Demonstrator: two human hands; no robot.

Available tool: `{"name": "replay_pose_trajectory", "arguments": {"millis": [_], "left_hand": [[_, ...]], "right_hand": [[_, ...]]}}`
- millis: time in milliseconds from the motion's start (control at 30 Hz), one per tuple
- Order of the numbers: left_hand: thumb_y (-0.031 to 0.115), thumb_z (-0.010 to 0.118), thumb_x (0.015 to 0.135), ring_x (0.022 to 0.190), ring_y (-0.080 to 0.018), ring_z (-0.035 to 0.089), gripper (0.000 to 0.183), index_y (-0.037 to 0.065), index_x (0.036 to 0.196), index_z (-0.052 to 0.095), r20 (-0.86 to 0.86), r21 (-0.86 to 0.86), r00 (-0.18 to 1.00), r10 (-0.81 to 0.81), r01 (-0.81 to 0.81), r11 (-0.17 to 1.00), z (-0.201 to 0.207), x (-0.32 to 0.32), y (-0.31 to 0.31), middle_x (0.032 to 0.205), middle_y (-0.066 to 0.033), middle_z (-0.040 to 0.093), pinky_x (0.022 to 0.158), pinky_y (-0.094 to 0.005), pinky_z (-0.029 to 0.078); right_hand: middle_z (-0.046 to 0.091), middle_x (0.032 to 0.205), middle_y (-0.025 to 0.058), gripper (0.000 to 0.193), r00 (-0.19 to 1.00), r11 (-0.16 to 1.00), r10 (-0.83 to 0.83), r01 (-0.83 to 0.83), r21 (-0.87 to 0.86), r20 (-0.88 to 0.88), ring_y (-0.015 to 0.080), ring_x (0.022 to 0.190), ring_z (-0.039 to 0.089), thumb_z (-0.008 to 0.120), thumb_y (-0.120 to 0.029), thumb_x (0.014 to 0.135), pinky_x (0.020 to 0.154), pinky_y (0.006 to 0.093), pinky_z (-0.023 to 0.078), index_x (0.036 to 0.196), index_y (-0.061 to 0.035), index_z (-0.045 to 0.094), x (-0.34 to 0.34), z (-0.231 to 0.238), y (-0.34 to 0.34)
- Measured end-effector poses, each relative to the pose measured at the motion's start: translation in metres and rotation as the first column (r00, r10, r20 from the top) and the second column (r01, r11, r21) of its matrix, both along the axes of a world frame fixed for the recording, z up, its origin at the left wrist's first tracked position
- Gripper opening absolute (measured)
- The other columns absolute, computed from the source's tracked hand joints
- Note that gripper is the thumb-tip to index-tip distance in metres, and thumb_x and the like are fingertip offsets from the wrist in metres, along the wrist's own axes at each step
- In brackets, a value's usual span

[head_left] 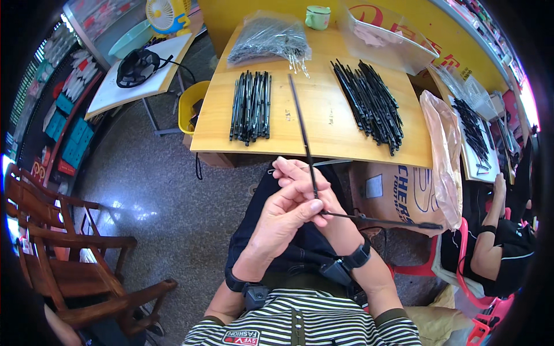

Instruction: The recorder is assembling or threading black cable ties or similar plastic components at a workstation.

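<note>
Over my lap, close to the table's front edge, my two hands meet. My left hand pinches thin black rods between thumb and fingers. One rod points up and away over the table; another rod sticks out to the right, with a thicker dark end. They meet at my left thumb, and whether they are joined I cannot tell. Behind it, my right hand has its fingers curled beside the upright rod; its grip is partly hidden. A neat bundle of black rods lies on the table's left, a looser pile on its right.
On the wooden table are a clear bag of thin pieces, a green cup and a plastic bin. A cardboard box stands below. Wooden chairs stand left; another person's arm is at right.
</note>
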State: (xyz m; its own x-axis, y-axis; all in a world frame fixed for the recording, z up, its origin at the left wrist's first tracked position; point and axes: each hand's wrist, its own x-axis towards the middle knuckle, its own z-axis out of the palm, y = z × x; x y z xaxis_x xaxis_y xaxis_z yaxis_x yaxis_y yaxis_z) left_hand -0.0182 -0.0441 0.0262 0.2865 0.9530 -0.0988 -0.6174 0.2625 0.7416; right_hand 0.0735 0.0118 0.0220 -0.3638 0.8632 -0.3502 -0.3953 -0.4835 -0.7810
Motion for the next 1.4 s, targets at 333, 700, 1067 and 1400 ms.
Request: {"name": "replay_pose_trajectory", "arguments": {"millis": [333, 700, 1067, 1400], "left_hand": [[0.008, 0.057, 0.089, 0.076, -0.0136, 0.063, 0.029, -0.002, 0.115, 0.053, -0.029, 0.012, 0.994, 0.103, -0.103, 0.995, -0.011, -0.007, 0.007, 0.089, -0.0084, 0.062, 0.075, -0.0254, 0.052], [0.009, 0.058, 0.088, 0.076, -0.014, 0.063, 0.011, 0.0, 0.095, 0.058, -0.045, -0.042, 0.993, 0.111, -0.113, 0.993, -0.018, -0.002, 0.011, 0.088, -0.0096, 0.064, 0.069, -0.024, 0.052], [0.009, 0.058, 0.088, 0.074, -0.0151, 0.064, 0.016, -0.001, 0.1, 0.057, -0.098, -0.074, 0.989, 0.114, -0.122, 0.99, -0.025, -0.001, 0.012, 0.088, -0.0107, 0.064, 0.072, -0.0252, 0.053], [0.011, 0.051, 0.092, 0.093, -0.0164, 0.062, 0.036, -0.001, 0.126, 0.047, -0.036, -0.056, 0.999, 0.017, -0.019, 0.998, -0.019, -0.004, 0.007, 0.101, -0.0079, 0.061, 0.085, -0.0257, 0.048]], "right_hand": [[0.046, 0.067, -0.0047, 0.024, 0.988, 0.968, -0.151, 0.15, 0.199, -0.008, 0.0012, 0.057, 0.039, 0.052, -0.025, 0.093, 0.047, 0.016, 0.032, 0.086, -0.0038, 0.061, 0.061, 0.013, -0.012], [0.052, 0.069, -0.0038, 0.02, 0.993, 0.974, 0.08, -0.096, 0.203, 0.084, -0.0001, 0.056, 0.044, 0.056, -0.026, 0.091, 0.046, 0.0123, 0.034, 0.086, -0.0063, 0.058, 0.059, 0.018, -0.017], [0.061, 0.079, 0.0035, 0.011, 0.964, 0.936, -0.231, 0.184, 0.3, 0.129, 0.0056, 0.065, 0.056, 0.059, -0.014, 0.089, 0.055, 0.0179, 0.045, 0.091, -0.0036, 0.055, 0.063, 0.008, -0.019], [0.061, 0.084, 0.0057, 0.011, 0.968, 0.91, -0.233, 0.182, 0.373, 0.096, 0.0085, 0.072, 0.057, 0.056, -0.014, 0.09, 0.061, 0.0208, 0.048, 0.093, -0.0036, 0.053, 0.076, 0.015, -0.017]]}}
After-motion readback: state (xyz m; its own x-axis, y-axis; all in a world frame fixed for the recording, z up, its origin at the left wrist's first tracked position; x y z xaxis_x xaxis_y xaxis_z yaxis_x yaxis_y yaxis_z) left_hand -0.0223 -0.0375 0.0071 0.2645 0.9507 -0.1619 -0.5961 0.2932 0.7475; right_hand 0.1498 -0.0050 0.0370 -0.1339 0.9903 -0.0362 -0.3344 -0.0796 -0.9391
